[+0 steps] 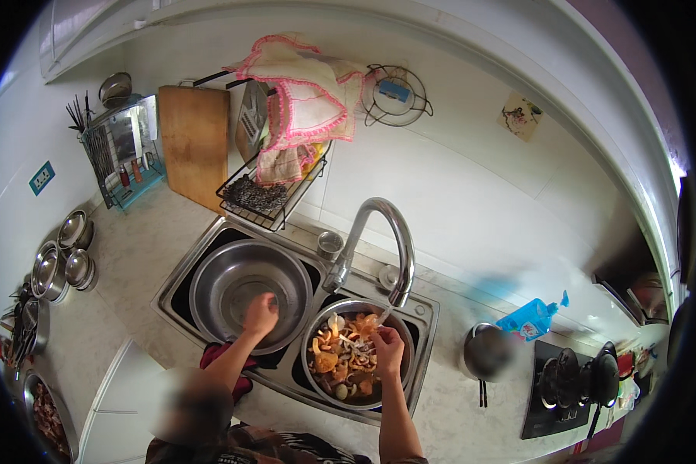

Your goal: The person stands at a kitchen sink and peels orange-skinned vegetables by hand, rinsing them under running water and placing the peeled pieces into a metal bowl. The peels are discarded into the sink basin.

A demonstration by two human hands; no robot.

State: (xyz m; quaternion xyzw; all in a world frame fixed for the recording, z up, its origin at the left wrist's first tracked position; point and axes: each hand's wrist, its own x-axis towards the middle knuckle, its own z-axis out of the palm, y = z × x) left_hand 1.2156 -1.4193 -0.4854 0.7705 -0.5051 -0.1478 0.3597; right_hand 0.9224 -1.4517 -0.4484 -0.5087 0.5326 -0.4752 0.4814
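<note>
Water runs from the chrome faucet (406, 249) into a steel basin (359, 406) of mushrooms (342, 354) in the right sink bowl. My right hand (388, 346) is at the right part of the mushrooms, below the stream, fingers bent together; whether it holds a piece is hidden. A larger steel basin (209, 272) sits in the left sink bowl. My left hand (262, 313) is over it with curled fingers, and I cannot tell what, if anything, is in them.
A wire rack (255, 220) with a dark scouring mesh (255, 194) stands behind the sink, beside a wooden cutting board (196, 145). A small steel strainer cup (329, 243) is near the faucet. A blue soap bottle (528, 319), a pot (470, 354) and a gas hob (548, 423) are to the right.
</note>
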